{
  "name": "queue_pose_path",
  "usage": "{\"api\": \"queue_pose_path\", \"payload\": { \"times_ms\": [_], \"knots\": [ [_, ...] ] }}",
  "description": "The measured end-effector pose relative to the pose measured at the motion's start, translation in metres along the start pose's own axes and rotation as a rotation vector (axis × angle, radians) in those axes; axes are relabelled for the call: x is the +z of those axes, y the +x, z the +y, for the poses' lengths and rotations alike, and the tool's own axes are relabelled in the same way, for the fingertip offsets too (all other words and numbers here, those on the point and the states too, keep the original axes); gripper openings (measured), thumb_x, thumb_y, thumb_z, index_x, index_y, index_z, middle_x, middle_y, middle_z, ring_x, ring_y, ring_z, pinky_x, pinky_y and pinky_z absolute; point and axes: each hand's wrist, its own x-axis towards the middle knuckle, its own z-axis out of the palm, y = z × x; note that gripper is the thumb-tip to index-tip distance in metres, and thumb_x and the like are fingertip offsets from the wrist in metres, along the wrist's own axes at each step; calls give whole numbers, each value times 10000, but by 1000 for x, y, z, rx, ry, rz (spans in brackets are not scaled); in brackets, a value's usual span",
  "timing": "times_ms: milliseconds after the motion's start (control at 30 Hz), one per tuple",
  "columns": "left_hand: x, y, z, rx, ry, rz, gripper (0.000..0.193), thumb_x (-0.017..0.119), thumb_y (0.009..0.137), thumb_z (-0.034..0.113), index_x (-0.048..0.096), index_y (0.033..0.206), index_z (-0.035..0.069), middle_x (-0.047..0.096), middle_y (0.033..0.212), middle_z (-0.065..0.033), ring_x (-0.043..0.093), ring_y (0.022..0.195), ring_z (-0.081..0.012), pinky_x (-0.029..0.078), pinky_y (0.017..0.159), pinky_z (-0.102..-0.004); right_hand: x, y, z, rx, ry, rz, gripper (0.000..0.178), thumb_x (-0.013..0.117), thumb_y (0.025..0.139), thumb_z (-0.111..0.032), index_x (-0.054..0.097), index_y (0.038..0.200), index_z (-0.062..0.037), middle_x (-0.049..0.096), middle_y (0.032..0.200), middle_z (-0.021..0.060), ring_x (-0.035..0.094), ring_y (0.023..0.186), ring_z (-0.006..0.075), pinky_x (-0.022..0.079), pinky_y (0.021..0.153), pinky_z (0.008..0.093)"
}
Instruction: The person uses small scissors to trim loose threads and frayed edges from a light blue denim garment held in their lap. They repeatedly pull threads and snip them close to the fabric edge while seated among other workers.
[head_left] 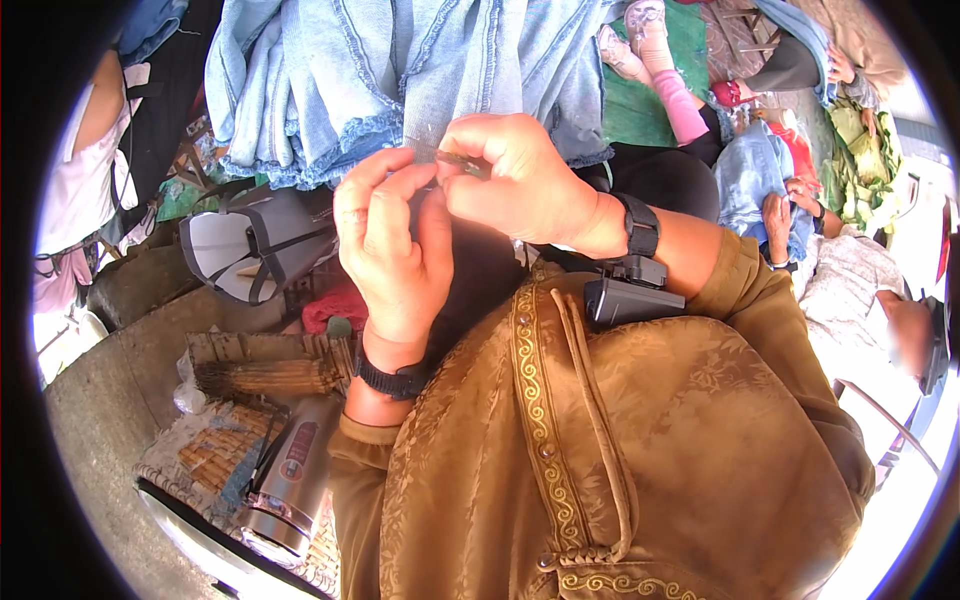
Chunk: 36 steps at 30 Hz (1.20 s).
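My left hand [395, 240] and my right hand [525, 185] meet fingertip to fingertip in front of my chest. Between the curled fingers of the right is a small, dark, thin piece [465, 163], metallic-looking but too small to name. The left fingers are bent, thumb toward the fingertips; whatever they pinch, if anything, is too fine to make out. Just beyond both hands hangs light blue denim [350, 60] with frayed edges and raised seams, in several folded layers. Each wrist carries a black strap, and a black box [630, 303] sits under the right forearm.
Left of my legs are a grey-white bag [255, 245] with black straps, a wooden stool [265, 365] and a steel flask [290, 475]. A person at right handles blue denim [752, 180]. Someone's legs rest on green cloth [635, 95] beyond. Leafy greens [868, 150] lie far right.
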Motion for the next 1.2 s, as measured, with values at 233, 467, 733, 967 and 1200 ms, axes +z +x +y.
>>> {"api": "queue_pose_path", "payload": {
  "times_ms": [233, 467, 733, 967, 1200],
  "knots": [
    [-2, -4, -14, -167, -275, -215, 95, 616, 815, -39, 627, 890, 19, 668, 817, -87, 612, 730, -174, 484, 702, -272, -10, -2, -3, 40, -153, -92, 106, 591, 743, -66, 542, 733, 27, 475, 639, 53, 435, 642, 87, 378, 561, 279],
    [8, -9, -24, -141, -294, -245, 126, 643, 765, -60, 624, 861, 19, 660, 822, -95, 615, 734, -201, 483, 703, -291, -8, -6, 5, 8, -194, -41, 159, 605, 675, -101, 519, 687, 32, 490, 638, 160, 467, 583, 271, 387, 530, 362],
    [13, -8, -26, -119, -312, -261, 133, 646, 750, -57, 601, 846, 23, 637, 804, -101, 594, 726, -215, 473, 702, -292, -11, -4, 4, 21, -183, -50, 181, 611, 661, -132, 551, 705, 34, 518, 662, 209, 512, 590, 355, 412, 540, 388],
    [16, -15, -33, -344, -633, -229, 60, 622, 841, -14, 625, 892, 15, 637, 824, -20, 534, 737, -87, 445, 697, -227, -39, 6, -6, -68, -247, -249, 281, 648, 814, -243, 600, 892, 22, 556, 743, 137, 556, 681, 238, 439, 616, 334],
    [12, -19, -31, -632, -843, -244, 57, 593, 882, 16, 627, 926, 4, 605, 850, 19, 499, 765, -34, 420, 720, -185, -70, 16, -31, -79, -741, -520, 303, 620, 822, -309, 643, 956, -38, 594, 800, 116, 594, 729, 308, 454, 623, 365]
  ]
}}
